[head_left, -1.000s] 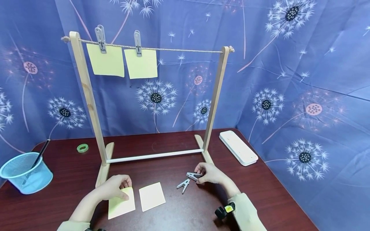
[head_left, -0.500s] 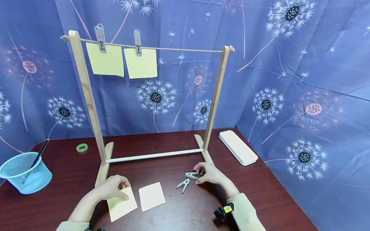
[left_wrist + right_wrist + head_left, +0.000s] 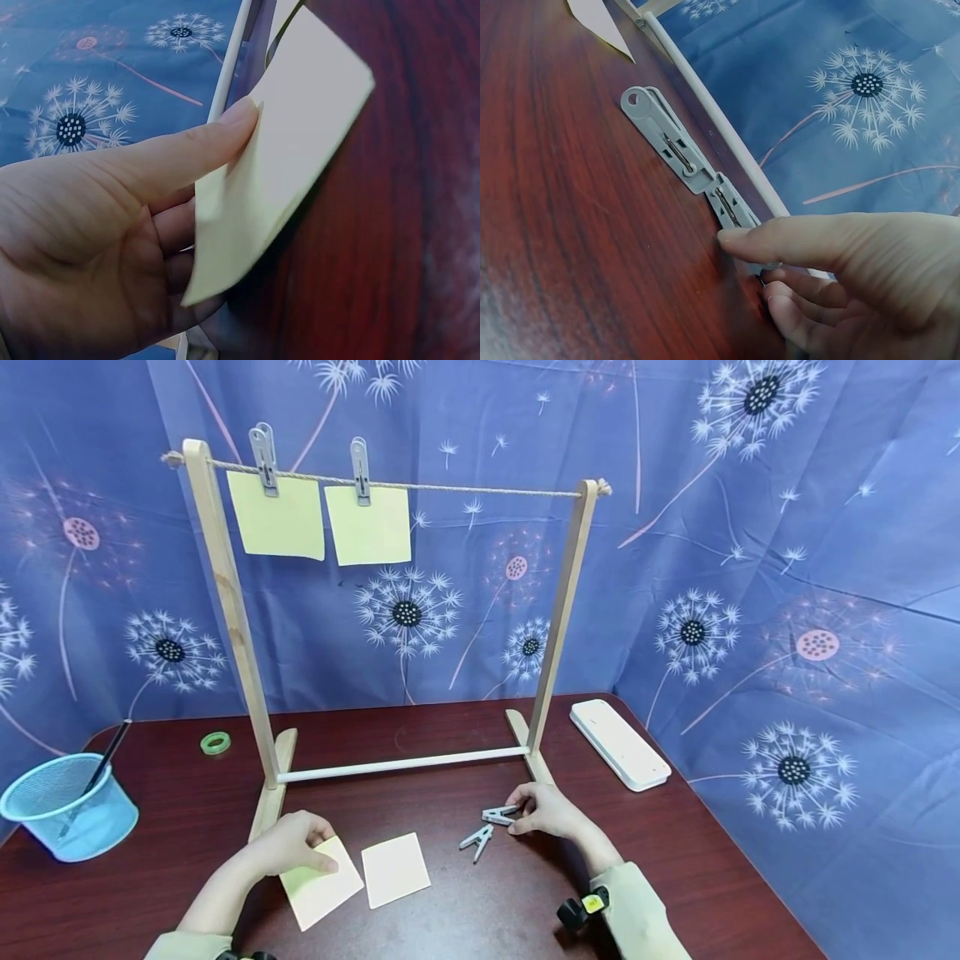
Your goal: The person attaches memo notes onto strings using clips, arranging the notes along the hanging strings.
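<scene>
Between thumb and fingers, my left hand (image 3: 285, 846) pinches a pale yellow sticky note (image 3: 324, 892); the left wrist view shows the note (image 3: 292, 127) tilted up and curving, with the thumb on its face. A second pale note (image 3: 396, 870) lies flat just to the right. Farther right, my right hand (image 3: 551, 814) holds the near end of a grey clothespin (image 3: 727, 202) between thumb and fingertips, and the thumb covers part of it. Another grey clothespin (image 3: 664, 139) lies on the table, its end meeting the held one in the right wrist view.
A wooden frame (image 3: 238, 635) carries a rope (image 3: 487, 489), where two yellow notes (image 3: 369, 531) hang from grey clothespins (image 3: 361, 468). On the left stand a blue mesh basket (image 3: 97, 822) with a black pen and a green tape roll (image 3: 215, 743). A white case (image 3: 621, 743) lies right.
The sticky note in my left hand has turned, its lower edge swinging to the right toward the second note. My right hand stays nearly still at the clothespin.
</scene>
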A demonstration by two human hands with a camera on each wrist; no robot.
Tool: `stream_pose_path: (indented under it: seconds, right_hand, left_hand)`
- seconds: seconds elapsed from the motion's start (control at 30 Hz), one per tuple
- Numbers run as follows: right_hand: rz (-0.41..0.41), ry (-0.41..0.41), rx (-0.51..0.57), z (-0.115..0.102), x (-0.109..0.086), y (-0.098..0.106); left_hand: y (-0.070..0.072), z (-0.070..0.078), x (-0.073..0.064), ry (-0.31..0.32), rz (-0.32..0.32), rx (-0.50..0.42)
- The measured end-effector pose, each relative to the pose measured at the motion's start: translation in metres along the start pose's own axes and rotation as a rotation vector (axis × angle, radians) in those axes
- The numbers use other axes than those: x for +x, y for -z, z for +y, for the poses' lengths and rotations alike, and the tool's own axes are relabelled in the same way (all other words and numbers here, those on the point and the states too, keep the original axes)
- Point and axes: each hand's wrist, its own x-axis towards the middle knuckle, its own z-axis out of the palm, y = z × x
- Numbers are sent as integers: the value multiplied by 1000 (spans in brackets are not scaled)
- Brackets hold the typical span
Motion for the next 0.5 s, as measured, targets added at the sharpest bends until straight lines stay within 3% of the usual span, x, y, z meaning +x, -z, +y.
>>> stream_pose_path:
  seconds: [0.27,0.5]
  right_hand:
    - [79,-11,104,-7,-2,0]
    - [147,13,256,4,3,0]
  left_hand:
    - [3,-5,1,3,-64,-146]
    - [8,-9,-1,48,-95,-242]
